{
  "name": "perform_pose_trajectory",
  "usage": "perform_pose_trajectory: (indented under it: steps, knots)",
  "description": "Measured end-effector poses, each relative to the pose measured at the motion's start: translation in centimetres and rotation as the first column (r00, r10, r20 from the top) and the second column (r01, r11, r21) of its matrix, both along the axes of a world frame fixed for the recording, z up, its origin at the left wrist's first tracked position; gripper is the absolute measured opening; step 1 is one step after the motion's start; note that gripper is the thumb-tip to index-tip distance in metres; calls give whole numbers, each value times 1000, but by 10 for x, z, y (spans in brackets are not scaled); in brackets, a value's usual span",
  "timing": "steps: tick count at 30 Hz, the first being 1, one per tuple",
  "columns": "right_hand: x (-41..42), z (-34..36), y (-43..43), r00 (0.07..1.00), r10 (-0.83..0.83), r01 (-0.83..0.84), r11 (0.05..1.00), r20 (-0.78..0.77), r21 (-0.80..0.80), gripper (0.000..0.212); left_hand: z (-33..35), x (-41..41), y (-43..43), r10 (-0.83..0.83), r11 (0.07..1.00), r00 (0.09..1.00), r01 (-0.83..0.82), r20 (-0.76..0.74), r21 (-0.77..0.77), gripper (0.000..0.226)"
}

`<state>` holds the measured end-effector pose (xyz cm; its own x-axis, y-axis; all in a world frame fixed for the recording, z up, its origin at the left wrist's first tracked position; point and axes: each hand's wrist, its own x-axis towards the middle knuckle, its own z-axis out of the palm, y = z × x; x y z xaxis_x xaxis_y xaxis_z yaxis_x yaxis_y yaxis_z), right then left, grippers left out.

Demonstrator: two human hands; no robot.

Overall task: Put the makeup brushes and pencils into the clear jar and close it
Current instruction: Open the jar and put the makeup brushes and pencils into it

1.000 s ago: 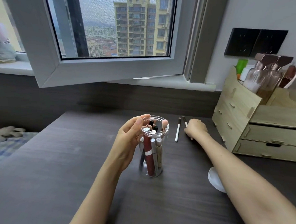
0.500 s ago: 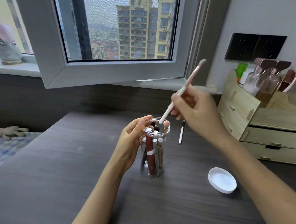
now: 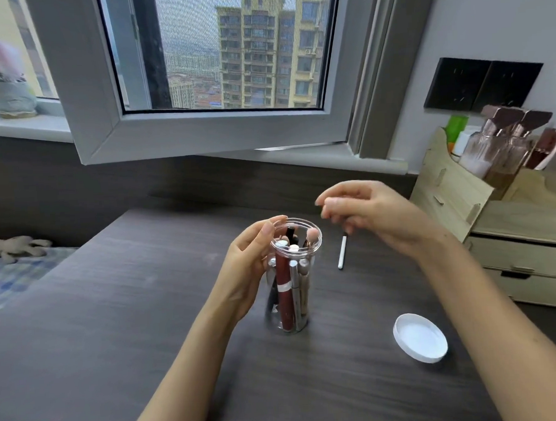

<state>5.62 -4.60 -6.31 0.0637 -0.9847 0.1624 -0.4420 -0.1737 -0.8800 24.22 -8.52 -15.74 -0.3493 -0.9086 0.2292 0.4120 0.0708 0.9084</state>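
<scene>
Clear jar (image 3: 289,274) upright mid-desk, nearly filled and steadied by the clasping left hand (image 3: 250,263); right hand (image 3: 373,215) hovers loose-fingered and empty, one white pencil (image 3: 342,251) and the white lid (image 3: 420,337) remaining outside.

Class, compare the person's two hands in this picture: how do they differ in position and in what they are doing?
The left hand rests against the side of the clear jar, steadying it; the right hand is raised above the desk, touching nothing. The left hand's fingers curve around the jar; the right hand's fingers are loosely curled and empty, above the white pencil. Both are bare.
</scene>
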Motion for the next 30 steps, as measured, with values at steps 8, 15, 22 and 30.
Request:
perform_pose_trajectory:
  steps: [8, 15, 22, 30]
  knots:
    - [-48, -102, -83, 611, -492, 663, 747, -620, 60, 36, 1, 1, 0, 6, 1000, 1000, -6, 4, -4, 26]
    - [-44, -112, -91, 684, -510, 668, 724, -521, 169, 22, 3, 1, 1, 5, 1000, 1000, -5, 5, -8, 24]
    - [-8, -10, -17, 865, -218, 334, 922, 451, -196, 29, 3, 0, 2, 4, 1000, 1000, -3, 30, -25, 29]
    - [31, 4, 11, 729, -264, 15, 929, -632, -371, 16, 4, 0, 6, 0, 1000, 1000, 1, 16, -30, 28]
